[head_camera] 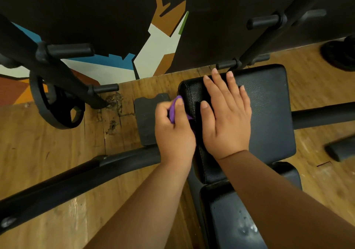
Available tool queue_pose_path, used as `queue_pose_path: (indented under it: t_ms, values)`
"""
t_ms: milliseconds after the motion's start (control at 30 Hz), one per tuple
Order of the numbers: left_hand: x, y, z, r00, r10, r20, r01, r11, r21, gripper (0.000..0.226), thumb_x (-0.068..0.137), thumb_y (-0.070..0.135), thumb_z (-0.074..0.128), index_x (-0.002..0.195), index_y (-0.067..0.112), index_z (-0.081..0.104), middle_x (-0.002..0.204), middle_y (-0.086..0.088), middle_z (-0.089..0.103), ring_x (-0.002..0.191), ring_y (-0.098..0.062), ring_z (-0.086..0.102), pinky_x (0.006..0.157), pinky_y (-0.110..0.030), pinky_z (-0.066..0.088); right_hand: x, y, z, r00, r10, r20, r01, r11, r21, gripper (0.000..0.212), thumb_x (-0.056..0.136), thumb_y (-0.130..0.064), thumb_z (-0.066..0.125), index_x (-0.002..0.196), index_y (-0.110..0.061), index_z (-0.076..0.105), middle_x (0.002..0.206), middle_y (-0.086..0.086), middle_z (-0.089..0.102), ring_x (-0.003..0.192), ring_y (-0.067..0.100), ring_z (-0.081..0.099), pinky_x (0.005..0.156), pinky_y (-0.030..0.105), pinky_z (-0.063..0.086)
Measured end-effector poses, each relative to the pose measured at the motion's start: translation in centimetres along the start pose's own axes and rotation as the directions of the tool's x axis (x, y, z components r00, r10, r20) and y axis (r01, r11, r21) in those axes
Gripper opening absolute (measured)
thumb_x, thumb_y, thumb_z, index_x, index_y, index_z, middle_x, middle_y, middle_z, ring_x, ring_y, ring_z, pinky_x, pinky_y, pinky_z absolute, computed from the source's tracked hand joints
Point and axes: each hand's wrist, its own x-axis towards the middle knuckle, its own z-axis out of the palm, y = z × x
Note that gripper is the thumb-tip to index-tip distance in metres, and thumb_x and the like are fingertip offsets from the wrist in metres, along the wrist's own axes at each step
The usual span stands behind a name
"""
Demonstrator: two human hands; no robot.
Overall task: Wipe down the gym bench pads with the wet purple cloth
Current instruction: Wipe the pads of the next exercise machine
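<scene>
step: the side edge of the far pad (269,104), at its 9 o'clock, is being wiped.
left hand (173,133): curled around the purple cloth (173,110), which is pressed on that edge.
right hand (226,118): laid flat on the pad top, fingers straight.
near pad (226,216): wet drops are seen.
next: probably the cloth must be drawn along the edge with firm pressure.

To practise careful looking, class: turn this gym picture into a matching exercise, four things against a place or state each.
1 left hand
2 right hand
3 weight plate
4 nearer pad

a flat on the farther pad
b at the left, by the rack
c dotted with droplets
d grips the purple cloth

Pairs: 1-d, 2-a, 3-b, 4-c
</scene>
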Motion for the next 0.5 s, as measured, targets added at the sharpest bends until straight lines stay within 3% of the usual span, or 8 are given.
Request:
queue_pose_path:
  t_ms: [167, 300, 500]
  values:
    - [3.1, 0.2, 0.6, 0.978, -0.189, 0.085, 0.199, 0.972, -0.125, 0.019, 0.099, 0.04, 0.048, 0.086, 0.029, 0.056, 0.086, 0.004, 0.067, 0.083, -0.011, 0.067, 0.072, -0.029, 0.056, 0.0, 0.0, 0.1, 1.0, 0.005, -0.008, -0.005, 1.0, -0.005, 0.049, 0.097, -0.034, 0.031, 0.142, -0.018, 0.047, 0.151, 0.0, 0.041, 0.146, 0.019, 0.023, 0.12, 0.039, 0.012]
    - [1.2, -0.4, -0.3, 0.983, -0.153, 0.102, 0.165, 0.98, -0.116, 0.017, 0.099, 0.038, 0.048, 0.089, 0.027, 0.056, 0.085, 0.005, 0.068, 0.078, -0.006, 0.067, 0.068, -0.025, 0.055, -0.1, -0.1, 0.0, 1.0, 0.005, -0.01, -0.005, 1.0, -0.007, 0.049, 0.098, -0.033, 0.031, 0.141, -0.018, 0.047, 0.151, 0.0, 0.042, 0.146, 0.019, 0.024, 0.12, 0.037, 0.011]
    - [4.3, 0.2, 0.3, 0.941, -0.263, 0.215, 0.294, 0.946, -0.132, 0.021, 0.099, 0.042, 0.045, 0.091, 0.029, 0.06, 0.092, 0.002, 0.069, 0.09, -0.017, 0.067, 0.086, -0.045, 0.057, -0.2, -0.1, 0.1, 1.0, 0.01, -0.017, -0.01, 1.0, -0.009, 0.048, 0.097, -0.033, 0.032, 0.141, -0.018, 0.047, 0.15, 0.0, 0.042, 0.146, 0.019, 0.024, 0.12, 0.036, 0.01]
